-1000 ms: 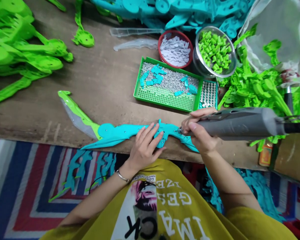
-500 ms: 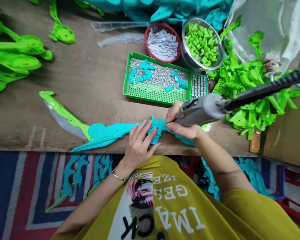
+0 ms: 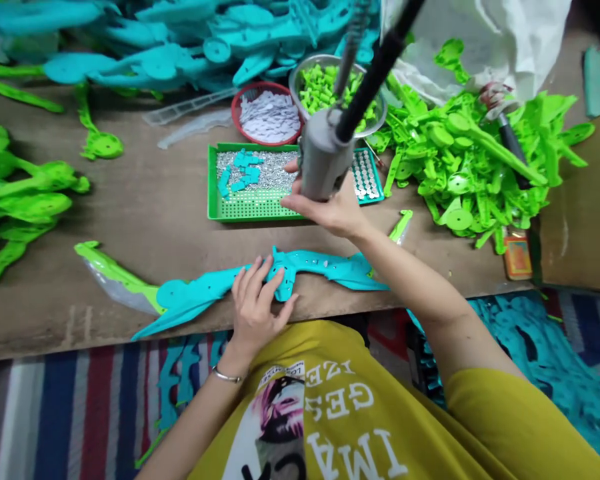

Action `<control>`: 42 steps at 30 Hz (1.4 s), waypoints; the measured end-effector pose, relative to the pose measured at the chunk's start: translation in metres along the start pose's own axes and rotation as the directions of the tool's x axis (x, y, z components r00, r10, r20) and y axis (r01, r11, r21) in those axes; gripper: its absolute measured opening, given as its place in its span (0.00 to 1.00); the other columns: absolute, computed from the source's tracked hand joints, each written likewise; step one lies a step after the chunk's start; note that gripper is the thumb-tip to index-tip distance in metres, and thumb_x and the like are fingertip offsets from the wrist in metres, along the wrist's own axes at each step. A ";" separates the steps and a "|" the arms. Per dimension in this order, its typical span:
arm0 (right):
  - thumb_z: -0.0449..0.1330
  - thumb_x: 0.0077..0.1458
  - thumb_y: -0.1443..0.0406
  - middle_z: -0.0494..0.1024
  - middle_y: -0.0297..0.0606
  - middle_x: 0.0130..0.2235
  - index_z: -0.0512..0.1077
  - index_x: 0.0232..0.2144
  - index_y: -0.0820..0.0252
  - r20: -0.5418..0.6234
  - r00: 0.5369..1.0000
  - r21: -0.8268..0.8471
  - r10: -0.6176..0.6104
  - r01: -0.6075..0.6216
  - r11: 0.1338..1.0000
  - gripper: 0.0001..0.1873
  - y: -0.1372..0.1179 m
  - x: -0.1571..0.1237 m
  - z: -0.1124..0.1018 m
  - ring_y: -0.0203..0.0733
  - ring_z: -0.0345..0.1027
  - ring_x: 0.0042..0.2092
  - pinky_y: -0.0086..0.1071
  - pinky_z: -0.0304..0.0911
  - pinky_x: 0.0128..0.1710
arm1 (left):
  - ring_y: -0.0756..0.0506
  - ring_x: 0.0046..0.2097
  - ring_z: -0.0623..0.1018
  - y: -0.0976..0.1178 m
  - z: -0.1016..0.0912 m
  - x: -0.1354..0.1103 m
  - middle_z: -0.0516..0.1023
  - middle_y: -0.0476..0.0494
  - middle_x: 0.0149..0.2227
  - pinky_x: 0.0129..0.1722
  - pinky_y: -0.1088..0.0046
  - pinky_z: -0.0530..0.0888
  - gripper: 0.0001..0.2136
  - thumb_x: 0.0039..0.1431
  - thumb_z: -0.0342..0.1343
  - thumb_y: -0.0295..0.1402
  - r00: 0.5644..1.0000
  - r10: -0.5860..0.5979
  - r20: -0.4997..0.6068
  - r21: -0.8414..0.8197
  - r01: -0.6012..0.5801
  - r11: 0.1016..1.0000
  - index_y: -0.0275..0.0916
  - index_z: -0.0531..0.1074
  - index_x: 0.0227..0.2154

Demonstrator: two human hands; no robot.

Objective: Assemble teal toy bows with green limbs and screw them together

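A long turquoise plastic bow (image 3: 205, 285) with bright green tips lies along the table's front edge. My left hand (image 3: 259, 300) rests flat on the bow beside its middle grip, fingers spread. Higher up, my right hand (image 3: 337, 213) is wrapped round a grey electric screwdriver (image 3: 325, 157) with a black cord and a spring at its top. The screwdriver is raised off the bow, over the right end of a green tray (image 3: 260, 212) of small metal screws. Its lower end is hidden by the hand.
Beyond the tray stand a red basket (image 3: 235, 120) of white pieces and a metal bowl (image 3: 381, 120) of green parts. Green plastic parts (image 3: 460, 173) are heaped at the right, more (image 3: 30, 193) at the left. Turquoise parts (image 3: 175, 40) line the back.
My right hand has lifted the screwdriver up and away from the bow and turned it more upright. My left hand stays on the bow. The camera view has shifted.
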State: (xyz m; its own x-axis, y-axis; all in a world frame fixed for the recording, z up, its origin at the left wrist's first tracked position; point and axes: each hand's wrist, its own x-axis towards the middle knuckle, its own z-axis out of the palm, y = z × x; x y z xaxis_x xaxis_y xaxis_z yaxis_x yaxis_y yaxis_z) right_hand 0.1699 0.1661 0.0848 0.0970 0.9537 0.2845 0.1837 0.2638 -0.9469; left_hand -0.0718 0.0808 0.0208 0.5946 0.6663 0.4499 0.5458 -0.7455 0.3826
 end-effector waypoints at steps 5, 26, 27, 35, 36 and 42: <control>0.66 0.52 0.54 0.77 0.39 0.49 0.58 0.61 0.56 0.162 0.984 0.011 -0.076 0.075 0.997 0.38 0.001 -0.012 -0.013 0.44 0.73 0.50 0.41 0.69 0.53 | 0.28 0.64 0.71 -0.001 -0.001 0.003 0.73 0.25 0.61 0.62 0.42 0.66 0.27 0.56 0.67 0.33 1.000 0.006 0.006 0.006 -0.006 1.000 0.38 0.68 0.58; 0.54 0.66 0.60 0.78 0.47 0.46 0.75 0.42 0.58 -0.194 0.978 -0.786 -0.075 -0.109 0.609 0.12 0.043 -0.152 -0.131 0.51 0.68 0.53 0.49 0.61 0.55 | 0.22 0.65 0.65 -0.012 -0.031 0.045 0.66 0.23 0.64 0.63 0.36 0.59 0.49 0.51 0.66 0.55 0.925 -0.063 0.374 0.149 0.007 0.989 0.36 0.54 0.69; 0.55 0.65 0.60 0.78 0.47 0.46 0.75 0.41 0.58 -0.225 0.972 -0.765 -0.072 -0.130 0.631 0.11 0.042 -0.154 -0.130 0.52 0.68 0.53 0.50 0.62 0.55 | 0.23 0.63 0.67 -0.022 -0.036 0.045 0.68 0.24 0.63 0.62 0.38 0.61 0.48 0.51 0.66 0.55 0.900 -0.060 0.431 0.141 -0.001 0.990 0.37 0.54 0.69; 0.62 0.60 0.57 0.77 0.46 0.43 0.76 0.43 0.58 -0.036 0.991 -0.783 -0.130 0.052 0.620 0.13 -0.003 -0.177 -0.095 0.51 0.69 0.46 0.48 0.64 0.48 | 0.32 0.50 0.74 -0.035 -0.040 0.048 0.74 0.32 0.51 0.50 0.55 0.72 0.43 0.57 0.62 0.54 0.851 0.039 0.523 0.093 -0.102 0.990 0.37 0.57 0.69; 0.63 0.59 0.56 0.77 0.47 0.45 0.75 0.46 0.58 0.066 0.988 -0.799 -0.138 0.135 0.585 0.17 -0.007 -0.182 -0.088 0.52 0.69 0.47 0.48 0.64 0.48 | 0.32 0.50 0.74 -0.034 -0.039 0.049 0.74 0.32 0.51 0.50 0.55 0.71 0.43 0.57 0.62 0.55 0.850 0.044 0.525 0.099 -0.113 0.989 0.37 0.57 0.69; 0.59 0.62 0.67 0.80 0.47 0.49 0.75 0.51 0.55 0.195 0.974 -0.855 -0.117 0.228 0.466 0.15 0.005 -0.194 -0.066 0.52 0.71 0.50 0.48 0.67 0.47 | 0.31 0.54 0.74 -0.034 -0.052 0.046 0.74 0.32 0.56 0.54 0.53 0.70 0.38 0.61 0.59 0.51 0.871 0.070 0.486 0.110 -0.140 0.984 0.41 0.56 0.69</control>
State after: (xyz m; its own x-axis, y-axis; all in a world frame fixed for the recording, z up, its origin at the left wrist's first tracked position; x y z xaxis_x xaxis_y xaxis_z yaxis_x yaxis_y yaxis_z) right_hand 0.2162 -0.0271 0.0350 -0.1181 0.9259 0.3589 0.9439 0.2169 -0.2489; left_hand -0.0938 0.1362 0.0710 0.8430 0.5373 0.0268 0.5187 -0.8249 0.2246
